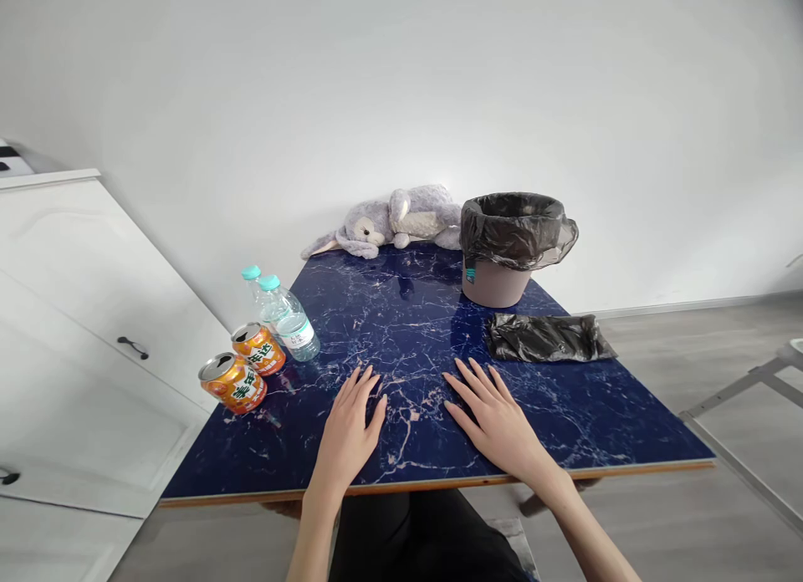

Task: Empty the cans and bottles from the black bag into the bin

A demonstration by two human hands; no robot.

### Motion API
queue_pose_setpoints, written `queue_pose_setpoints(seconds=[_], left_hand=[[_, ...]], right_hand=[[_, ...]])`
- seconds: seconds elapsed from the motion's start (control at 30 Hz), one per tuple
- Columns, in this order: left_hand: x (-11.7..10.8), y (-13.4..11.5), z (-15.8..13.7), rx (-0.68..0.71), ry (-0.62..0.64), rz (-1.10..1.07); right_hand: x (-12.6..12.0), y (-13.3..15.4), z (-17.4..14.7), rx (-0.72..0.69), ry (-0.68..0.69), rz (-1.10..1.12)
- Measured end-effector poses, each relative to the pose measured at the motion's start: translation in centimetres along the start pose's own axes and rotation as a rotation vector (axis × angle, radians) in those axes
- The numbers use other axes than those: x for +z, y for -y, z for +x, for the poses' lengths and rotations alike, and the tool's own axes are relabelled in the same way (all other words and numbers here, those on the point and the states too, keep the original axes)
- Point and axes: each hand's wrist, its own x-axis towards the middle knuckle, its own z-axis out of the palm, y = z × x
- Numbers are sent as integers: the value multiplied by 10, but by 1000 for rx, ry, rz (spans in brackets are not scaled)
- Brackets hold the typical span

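My left hand lies flat on the dark blue marbled table, its fingers stretched forward and holding nothing. Also flat, with fingers spread, my right hand rests on the tabletop. To the left stand two opened orange soda cans, the nearer can and the farther can. Just behind them are two clear plastic bottles with teal caps, one bottle in front of the other bottle. Beyond my right hand lies a folded black plastic bag.
A grey-brown trash bin lined with a black bag stands at the back right. Against the wall lies a grey plush rabbit. A white cabinet borders the table's left side; a metal-legged frame is on the floor at right.
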Motion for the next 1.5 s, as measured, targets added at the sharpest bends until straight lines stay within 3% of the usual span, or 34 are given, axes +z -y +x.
queue_pose_setpoints(seconds=[0.73,0.87,1.03,1.13,1.33,1.5], left_hand=[[4,6,-3,29,-36,-2],[2,7,-5,32,-38,-6],[3,7,-5,11,-23,0],[3,7,-5,-3,-18,3],[1,8,-7,-12,10,4],[1,9,-7,5,-7,-5]], right_hand=[[3,-4,2,-30,25,65],[-26,-19,34,-74,9,107],[-100,-46,117,-87,-439,16],[-131,-70,164,-9,-633,-115],[-148,-115,210,190,-513,-177],[-159,-112,213,105,-421,-95]])
